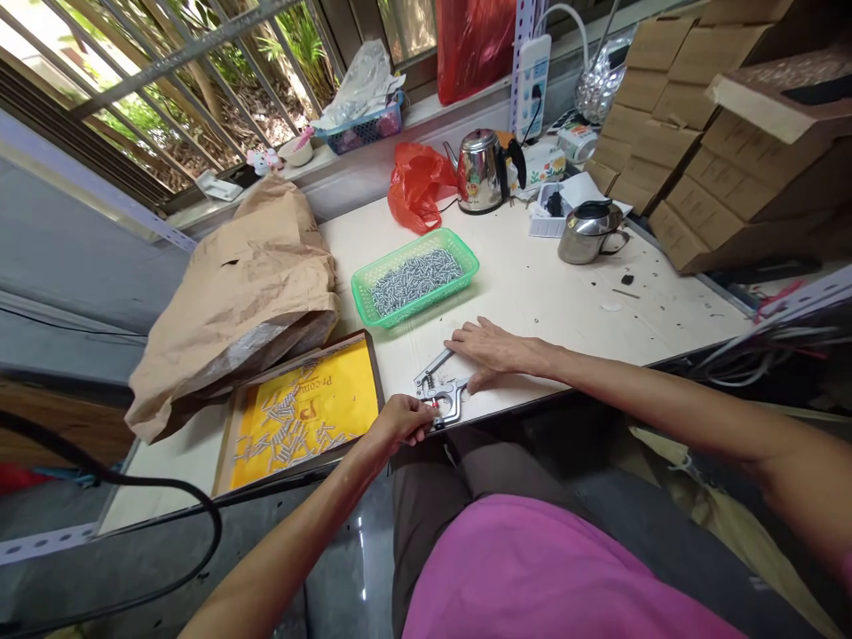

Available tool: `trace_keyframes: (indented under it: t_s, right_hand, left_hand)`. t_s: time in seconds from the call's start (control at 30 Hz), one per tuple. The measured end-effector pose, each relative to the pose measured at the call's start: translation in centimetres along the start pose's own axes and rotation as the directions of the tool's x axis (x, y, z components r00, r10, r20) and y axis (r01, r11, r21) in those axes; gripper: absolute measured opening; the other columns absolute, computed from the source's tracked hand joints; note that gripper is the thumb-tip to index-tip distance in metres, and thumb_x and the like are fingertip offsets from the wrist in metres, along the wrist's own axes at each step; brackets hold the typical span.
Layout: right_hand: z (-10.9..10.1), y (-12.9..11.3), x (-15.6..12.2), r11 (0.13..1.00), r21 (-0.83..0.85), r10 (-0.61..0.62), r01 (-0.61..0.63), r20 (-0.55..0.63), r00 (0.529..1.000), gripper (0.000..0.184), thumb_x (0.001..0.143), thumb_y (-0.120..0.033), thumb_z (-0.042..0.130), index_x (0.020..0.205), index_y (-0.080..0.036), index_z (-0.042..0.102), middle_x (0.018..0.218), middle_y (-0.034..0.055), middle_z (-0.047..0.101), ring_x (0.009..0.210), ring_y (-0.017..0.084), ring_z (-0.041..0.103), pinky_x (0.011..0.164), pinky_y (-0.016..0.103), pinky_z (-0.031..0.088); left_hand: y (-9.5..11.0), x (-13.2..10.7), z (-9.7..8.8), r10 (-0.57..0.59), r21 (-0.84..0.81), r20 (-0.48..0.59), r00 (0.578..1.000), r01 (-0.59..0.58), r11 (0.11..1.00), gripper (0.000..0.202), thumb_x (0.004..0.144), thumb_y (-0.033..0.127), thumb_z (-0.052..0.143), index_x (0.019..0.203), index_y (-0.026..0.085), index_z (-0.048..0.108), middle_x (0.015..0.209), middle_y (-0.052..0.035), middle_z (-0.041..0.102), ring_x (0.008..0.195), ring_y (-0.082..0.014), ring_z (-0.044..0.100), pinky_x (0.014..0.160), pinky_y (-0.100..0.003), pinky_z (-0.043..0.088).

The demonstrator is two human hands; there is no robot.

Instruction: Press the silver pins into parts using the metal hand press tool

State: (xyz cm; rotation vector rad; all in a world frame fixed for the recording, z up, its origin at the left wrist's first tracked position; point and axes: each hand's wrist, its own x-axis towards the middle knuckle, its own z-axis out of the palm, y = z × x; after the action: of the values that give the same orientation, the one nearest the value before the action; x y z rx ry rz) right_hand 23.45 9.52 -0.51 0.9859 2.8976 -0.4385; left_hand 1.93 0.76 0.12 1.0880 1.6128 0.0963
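A pair of silver hand-press pliers [447, 397] with a red piece in its jaw lies at the table's front edge, handles spread apart. My right hand [493, 349] rests over the handles, fingers on the upper one and thumb by the lower. My left hand [407, 419] pinches at the jaw end beside the red piece; whatever is between its fingertips is too small to make out. Left of it, a shallow tray [374, 377] with a yellow lining holds many small metal pins. Beyond the pliers stands a green plastic basket [359, 297] full of small metal pieces.
A large brown paper bag [246, 275] lies at the left. Along the back are a red plastic bag [416, 186] and a steel kettle [480, 173]. Toward the right stand a small metal pot [586, 235] and stacked cardboard boxes [752, 169]. Small scraps dot the tabletop.
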Motion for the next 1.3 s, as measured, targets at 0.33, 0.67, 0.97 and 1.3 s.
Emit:
trace_keyframes:
  t_s: [0.33, 0.67, 0.97, 1.3]
  right_hand:
    - [0.0, -1.7, -1.9, 0.999, -0.013, 0.032, -0.033, -0.050, 0.998, 0.040, 0.082, -0.042, 0.068, 0.109, -0.014, 0.060, 0.107, 0.0123, 0.060, 0.103, 0.026, 0.050, 0.083, 0.036, 0.034]
    - [-0.7, -1.5, -3.1, 0.989, 0.014, 0.146, -0.146, -0.019, 0.989, 0.066, 0.070, -0.045, 0.078, 0.121, -0.011, 0.053, 0.117, 0.0151, 0.056, 0.107, 0.029, 0.050, 0.084, 0.036, 0.042]
    - [-0.9, -2.0, -2.9, 0.984, -0.006, 0.181, -0.181, 0.026, 0.983, 0.027, 0.081, -0.032, 0.070, 0.099, -0.013, 0.064, 0.103, 0.0113, 0.061, 0.101, 0.024, 0.054, 0.079, 0.031, 0.039]
    - [1.0, -0.9, -3.2, 0.989, 0.040, 0.148, -0.145, -0.078, 0.986, 0.025, 0.084, -0.035, 0.067, 0.099, -0.015, 0.065, 0.099, 0.0100, 0.061, 0.095, 0.022, 0.054, 0.075, 0.029, 0.038]
  left_hand:
    - [0.3, -1.2, 1.8, 0.536, 0.605, -0.310, 0.785, -0.273, 0.748, 0.023, 0.085, 0.036, 0.058, 0.091, 0.016, 0.068, 0.089, -0.0077, 0.067, 0.085, -0.0213, 0.061, 0.075, -0.032, 0.047]
    - [4.0, 2.0, 2.4, 0.683, 0.845, 0.034, 0.730, -0.386, 0.371, 0.061, 0.077, 0.029, 0.065, 0.132, 0.012, 0.044, 0.126, -0.0146, 0.056, 0.112, -0.0288, 0.050, 0.094, -0.041, 0.044]
    - [5.1, 2.1, 2.5, 0.661, 0.868, 0.022, 0.750, -0.342, 0.359, 0.028, 0.082, 0.037, 0.064, 0.102, 0.017, 0.063, 0.103, -0.0085, 0.061, 0.099, -0.0248, 0.053, 0.081, -0.034, 0.046]
    - [4.3, 2.2, 2.7, 0.684, 0.863, -0.025, 0.729, -0.330, 0.383, 0.025, 0.084, 0.037, 0.062, 0.103, 0.020, 0.064, 0.101, -0.0066, 0.063, 0.099, -0.0247, 0.055, 0.079, -0.035, 0.049]
